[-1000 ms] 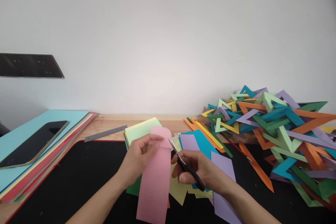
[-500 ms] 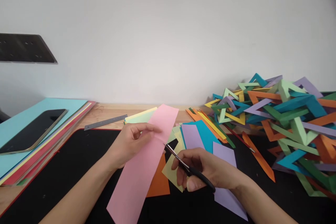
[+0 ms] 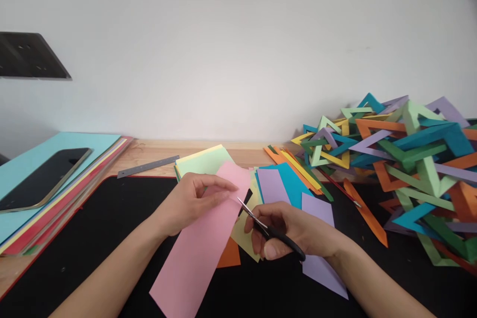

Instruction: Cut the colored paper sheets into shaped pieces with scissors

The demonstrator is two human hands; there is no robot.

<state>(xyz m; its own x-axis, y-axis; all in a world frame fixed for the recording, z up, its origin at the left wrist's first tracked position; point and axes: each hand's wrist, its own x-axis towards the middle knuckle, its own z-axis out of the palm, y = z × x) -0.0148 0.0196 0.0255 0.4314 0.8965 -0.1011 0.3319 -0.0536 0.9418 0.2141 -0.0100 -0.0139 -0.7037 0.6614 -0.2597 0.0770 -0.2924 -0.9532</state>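
My left hand (image 3: 197, 202) pinches a long pink paper strip (image 3: 199, 258) between thumb and fingers near its upper part. The strip slants from the lower left up to the middle. Black-handled scissors (image 3: 274, 233) are gripped in my right hand (image 3: 285, 231). Their metal blades reach the strip's right edge, close to my left fingertips. Beneath and behind the strip lie a light green sheet (image 3: 203, 163), a pale yellow piece (image 3: 248, 238) and an orange piece (image 3: 229, 254). Two purple pieces (image 3: 274, 186) and a blue piece (image 3: 294, 184) lie beyond my right hand.
Interlocked folded paper shapes (image 3: 406, 159) pile up at the right, beside narrow paper strips (image 3: 303, 171). A metal ruler (image 3: 149, 166) lies at the back left. A phone (image 3: 44, 176) rests on stacked coloured sheets (image 3: 97, 146). A black mat (image 3: 122, 223) covers the wooden table (image 3: 149, 149).
The top of the pink strip has lowered and bends more, uncovering more of the light green sheet. My left fingertips and the scissors' tip have shifted slightly right. The whole view has shifted a little.
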